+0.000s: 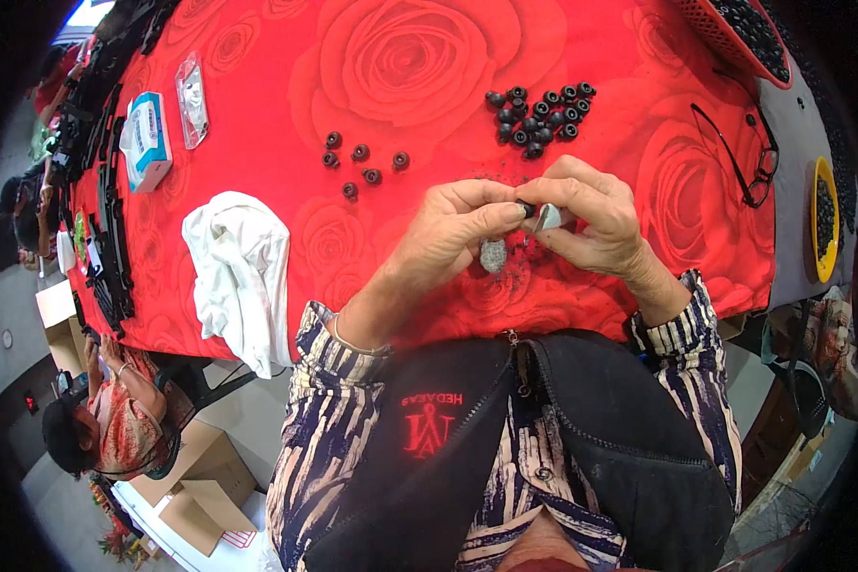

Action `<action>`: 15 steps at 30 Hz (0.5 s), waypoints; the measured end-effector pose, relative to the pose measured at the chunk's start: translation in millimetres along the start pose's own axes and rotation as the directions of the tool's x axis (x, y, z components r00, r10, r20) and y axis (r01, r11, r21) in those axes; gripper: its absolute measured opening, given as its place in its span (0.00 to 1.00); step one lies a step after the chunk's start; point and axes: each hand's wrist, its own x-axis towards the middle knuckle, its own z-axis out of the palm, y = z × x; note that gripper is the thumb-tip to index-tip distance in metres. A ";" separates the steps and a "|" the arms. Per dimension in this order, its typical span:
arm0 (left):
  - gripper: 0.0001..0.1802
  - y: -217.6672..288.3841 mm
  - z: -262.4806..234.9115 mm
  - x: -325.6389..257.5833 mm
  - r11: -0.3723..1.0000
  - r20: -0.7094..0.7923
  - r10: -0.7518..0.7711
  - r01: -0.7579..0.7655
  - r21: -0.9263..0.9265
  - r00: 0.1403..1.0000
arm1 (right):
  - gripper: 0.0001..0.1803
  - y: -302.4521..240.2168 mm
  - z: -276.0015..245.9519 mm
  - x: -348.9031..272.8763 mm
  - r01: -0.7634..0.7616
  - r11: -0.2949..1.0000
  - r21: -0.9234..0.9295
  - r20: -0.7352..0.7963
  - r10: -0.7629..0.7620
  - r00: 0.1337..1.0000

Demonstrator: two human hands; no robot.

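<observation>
My left hand (446, 234) pinches a small black rounded part (526, 208) between thumb and fingertips. Right up against that part, my right hand (596, 217) grips a small flat silvery blade (548, 217); its handle, if any, is hidden by the fingers. Below the fingertips a grey speckled lump (493, 255) lies on the red cloth, with dark crumbs scattered around it. Beyond my hands sits a large cluster of small black hollow-ended parts (541, 116). Several similar black parts (360, 153) stand loosely spread to the left of it.
A crumpled white cloth (238, 276) lies left on the red rose-patterned tablecloth (400, 57). Farther left are a tissue pack (145, 143) and a clear packet (192, 100). Eyeglasses (761, 176), a red basket (734, 38) and a yellow bowl (835, 219) are right. Other people sit left.
</observation>
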 end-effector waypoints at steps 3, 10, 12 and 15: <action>0.13 -4.6 -3.6 2.1 0.999 0.066 0.044 -0.045 0.003 0.997 | 0.21 -2.4 0.7 1.5 0.154 0.973 -0.173 -0.064 -0.167 0.984; 0.12 -2.4 5.1 -4.1 0.998 0.006 0.035 -0.034 -0.051 0.999 | 0.19 -3.0 3.5 -1.3 0.287 0.912 -0.294 -0.078 -0.322 0.944; 0.11 -3.4 7.4 -2.0 0.995 -0.024 0.033 -0.036 -0.089 0.999 | 0.20 -1.4 6.2 -2.5 0.274 0.916 -0.292 -0.109 -0.317 0.942; 0.11 -7.7 1.6 -0.2 0.995 0.000 0.066 -0.065 -0.072 0.998 | 0.23 -0.4 9.5 -0.4 0.251 0.919 -0.304 -0.163 -0.310 0.937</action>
